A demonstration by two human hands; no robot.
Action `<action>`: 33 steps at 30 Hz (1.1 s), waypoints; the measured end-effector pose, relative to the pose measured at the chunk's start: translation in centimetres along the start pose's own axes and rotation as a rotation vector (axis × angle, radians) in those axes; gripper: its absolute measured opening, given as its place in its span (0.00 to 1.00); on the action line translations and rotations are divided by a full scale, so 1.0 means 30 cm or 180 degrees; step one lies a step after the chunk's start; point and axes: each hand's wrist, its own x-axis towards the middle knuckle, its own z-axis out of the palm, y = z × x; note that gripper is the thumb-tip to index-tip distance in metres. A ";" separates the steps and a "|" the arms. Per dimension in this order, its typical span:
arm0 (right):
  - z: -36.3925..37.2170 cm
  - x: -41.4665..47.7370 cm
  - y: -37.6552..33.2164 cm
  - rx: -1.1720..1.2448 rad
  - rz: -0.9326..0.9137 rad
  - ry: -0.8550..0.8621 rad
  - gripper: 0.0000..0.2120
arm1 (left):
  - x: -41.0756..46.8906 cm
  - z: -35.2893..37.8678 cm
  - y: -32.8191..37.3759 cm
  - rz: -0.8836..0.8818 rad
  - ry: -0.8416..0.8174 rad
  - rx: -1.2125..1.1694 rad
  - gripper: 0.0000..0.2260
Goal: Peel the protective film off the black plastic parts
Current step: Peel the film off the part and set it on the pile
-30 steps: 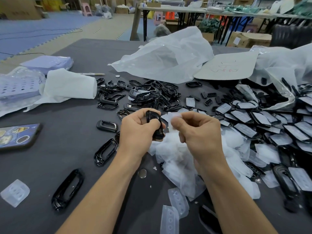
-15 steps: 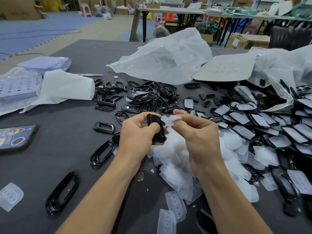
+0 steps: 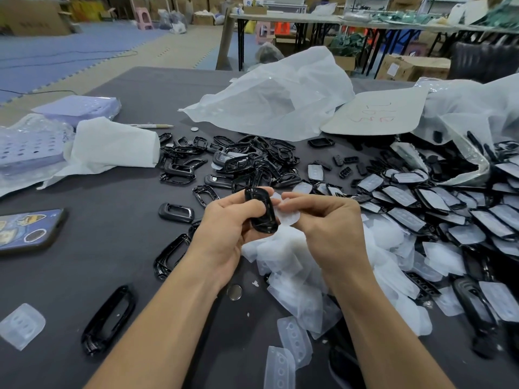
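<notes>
Left hand (image 3: 227, 224) grips part (image 3: 263, 219), right hand (image 3: 331, 228) pinches film (image 3: 286, 218) above film heap (image 3: 292, 266).

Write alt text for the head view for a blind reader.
A person's left hand grips a black plastic part while the right hand pinches a translucent film at the part's edge. Peeled films pile beneath the hands on a dark table, film-covered parts lie to the right, bare black frames behind.

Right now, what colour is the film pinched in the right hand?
Translucent white film, clearest in the head view.
</notes>
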 end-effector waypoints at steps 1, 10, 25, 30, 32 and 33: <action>0.001 0.000 0.001 -0.0001 0.0006 0.0003 0.15 | 0.000 0.001 -0.003 0.0033 0.0008 0.0041 0.17; 0.018 -0.016 -0.018 0.0083 -0.0010 -0.0142 0.08 | 0.011 0.001 -0.007 0.0181 0.0433 0.0030 0.09; 0.011 -0.014 -0.030 0.0407 0.0109 0.0177 0.07 | 0.025 -0.008 -0.050 0.0714 0.0514 0.1070 0.10; 0.023 -0.019 -0.021 0.0088 0.0102 0.0054 0.07 | 0.019 0.000 -0.061 0.0634 0.0152 0.0913 0.04; 0.024 -0.017 -0.010 -0.0311 0.0094 0.0124 0.07 | 0.021 -0.001 -0.069 0.0568 0.0033 0.0843 0.05; 0.023 -0.016 -0.006 -0.0437 0.0093 0.0164 0.07 | 0.023 -0.003 -0.072 0.0517 -0.0029 0.0827 0.06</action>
